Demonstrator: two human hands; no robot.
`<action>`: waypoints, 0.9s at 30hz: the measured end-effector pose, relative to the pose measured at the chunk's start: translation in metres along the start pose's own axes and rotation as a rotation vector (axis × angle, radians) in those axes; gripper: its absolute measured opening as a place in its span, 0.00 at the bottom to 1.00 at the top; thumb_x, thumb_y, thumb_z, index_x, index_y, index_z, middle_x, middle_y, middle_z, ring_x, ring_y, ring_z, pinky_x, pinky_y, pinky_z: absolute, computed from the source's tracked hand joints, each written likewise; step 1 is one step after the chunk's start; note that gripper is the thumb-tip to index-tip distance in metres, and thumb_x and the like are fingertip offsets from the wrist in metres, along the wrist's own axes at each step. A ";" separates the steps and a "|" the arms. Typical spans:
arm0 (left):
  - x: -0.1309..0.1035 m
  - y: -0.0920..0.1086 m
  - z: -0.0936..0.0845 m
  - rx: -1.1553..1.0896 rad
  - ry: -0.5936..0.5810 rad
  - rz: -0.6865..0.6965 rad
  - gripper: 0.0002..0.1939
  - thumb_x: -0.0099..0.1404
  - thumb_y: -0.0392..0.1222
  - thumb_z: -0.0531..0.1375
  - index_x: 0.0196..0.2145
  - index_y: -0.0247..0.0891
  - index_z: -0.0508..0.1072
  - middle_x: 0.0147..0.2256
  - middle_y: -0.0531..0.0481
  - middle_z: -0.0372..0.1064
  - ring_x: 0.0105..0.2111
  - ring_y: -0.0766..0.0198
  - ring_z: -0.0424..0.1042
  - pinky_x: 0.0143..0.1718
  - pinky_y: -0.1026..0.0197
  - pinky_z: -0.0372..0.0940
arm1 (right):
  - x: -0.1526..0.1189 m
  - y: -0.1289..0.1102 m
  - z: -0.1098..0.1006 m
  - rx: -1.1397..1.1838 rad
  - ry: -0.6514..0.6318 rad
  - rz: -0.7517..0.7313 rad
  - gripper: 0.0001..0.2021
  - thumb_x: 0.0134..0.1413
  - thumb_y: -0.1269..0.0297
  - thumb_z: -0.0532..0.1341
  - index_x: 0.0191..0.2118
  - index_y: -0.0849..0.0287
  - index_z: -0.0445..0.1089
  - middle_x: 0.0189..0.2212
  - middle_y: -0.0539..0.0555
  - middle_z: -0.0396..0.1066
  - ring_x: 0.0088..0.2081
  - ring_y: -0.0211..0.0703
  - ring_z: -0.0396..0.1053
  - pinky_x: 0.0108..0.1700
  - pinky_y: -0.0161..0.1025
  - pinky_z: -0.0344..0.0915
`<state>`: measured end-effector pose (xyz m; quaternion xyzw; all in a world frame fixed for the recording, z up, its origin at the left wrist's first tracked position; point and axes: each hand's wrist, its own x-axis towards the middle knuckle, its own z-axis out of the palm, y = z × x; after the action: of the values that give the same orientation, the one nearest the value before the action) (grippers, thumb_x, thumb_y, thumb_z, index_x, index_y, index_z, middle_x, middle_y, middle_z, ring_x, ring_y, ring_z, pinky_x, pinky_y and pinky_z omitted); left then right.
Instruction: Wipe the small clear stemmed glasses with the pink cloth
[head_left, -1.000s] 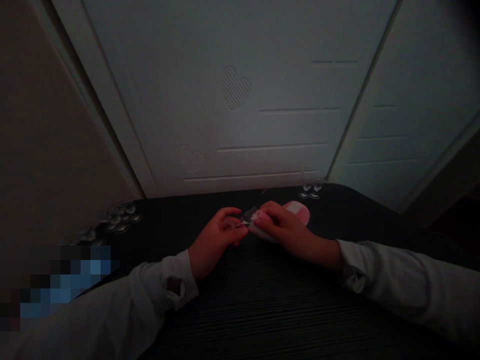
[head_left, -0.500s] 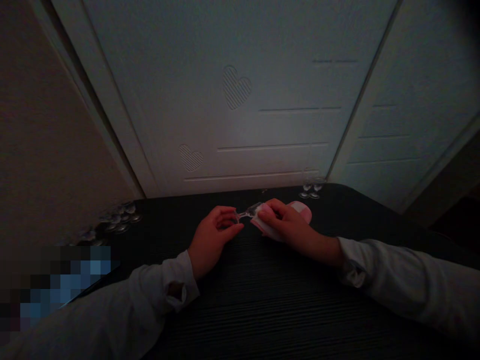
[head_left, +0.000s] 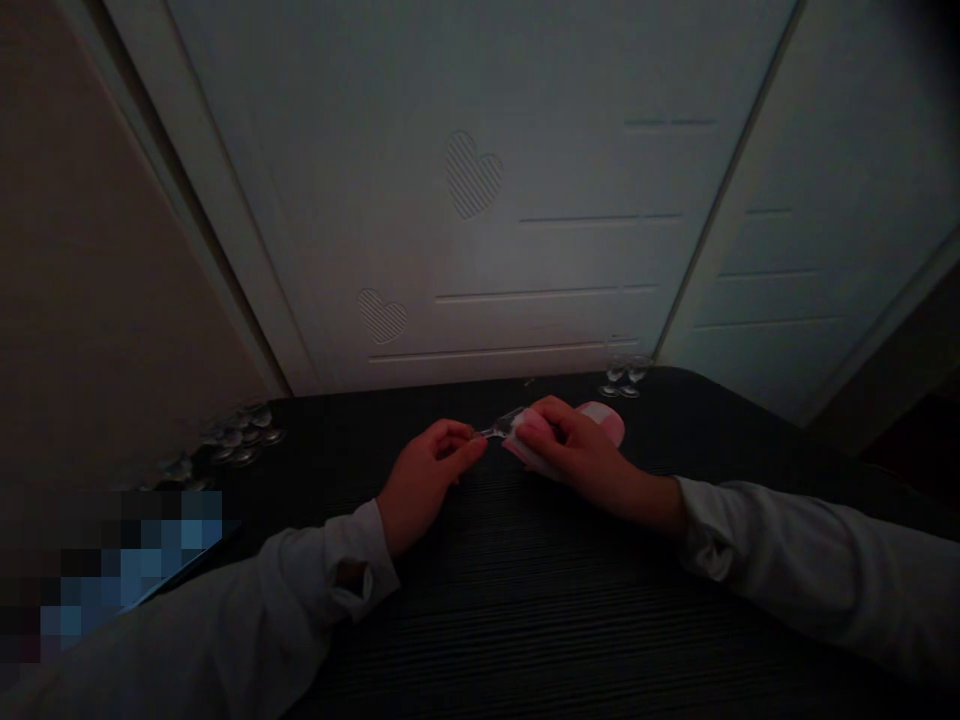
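A small clear stemmed glass (head_left: 496, 431) lies sideways between my hands, above the dark table. My left hand (head_left: 427, 475) pinches its foot end between thumb and fingers. At the bowl end, my right hand (head_left: 574, 445) is closed round a pink and white cloth (head_left: 529, 440) pressed to the glass. Part of the same cloth sticks out behind the right hand. The cloth and fingers hide some of the bowl.
Two similar small glasses (head_left: 624, 376) stand at the table's back right. Several more glasses (head_left: 241, 432) are grouped at the left edge. A blurred-out flat device (head_left: 161, 555) lies near my left forearm. A white panelled door (head_left: 480, 250) rises behind the dark table (head_left: 510, 600).
My left fingers have closed from a looser hold into a pinch on the glass's foot. The right hand and cloth have hardly moved.
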<state>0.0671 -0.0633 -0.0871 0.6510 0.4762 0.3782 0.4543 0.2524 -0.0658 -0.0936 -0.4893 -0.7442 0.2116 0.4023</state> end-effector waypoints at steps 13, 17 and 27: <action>0.001 -0.002 -0.005 0.065 -0.033 0.058 0.22 0.59 0.56 0.48 0.24 0.37 0.68 0.26 0.51 0.65 0.24 0.66 0.62 0.28 0.61 0.58 | -0.002 0.000 0.000 -0.004 -0.027 -0.168 0.06 0.54 0.63 0.55 0.29 0.59 0.62 0.29 0.50 0.59 0.31 0.38 0.59 0.32 0.36 0.58; 0.003 -0.003 -0.005 0.045 -0.035 0.038 0.23 0.60 0.57 0.47 0.22 0.37 0.69 0.24 0.50 0.66 0.24 0.64 0.62 0.28 0.60 0.58 | -0.004 -0.003 0.000 -0.013 -0.038 -0.227 0.06 0.53 0.64 0.56 0.28 0.61 0.62 0.28 0.51 0.59 0.31 0.39 0.59 0.33 0.37 0.58; 0.005 -0.003 -0.005 -0.049 -0.079 0.017 0.25 0.61 0.56 0.45 0.16 0.38 0.63 0.18 0.52 0.63 0.22 0.64 0.62 0.29 0.60 0.58 | -0.007 -0.009 -0.002 -0.056 -0.064 -0.280 0.06 0.52 0.65 0.57 0.26 0.60 0.61 0.29 0.52 0.60 0.32 0.39 0.59 0.33 0.37 0.58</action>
<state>0.0632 -0.0572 -0.0884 0.6580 0.4431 0.3674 0.4854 0.2501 -0.0763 -0.0889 -0.3849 -0.8233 0.1481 0.3901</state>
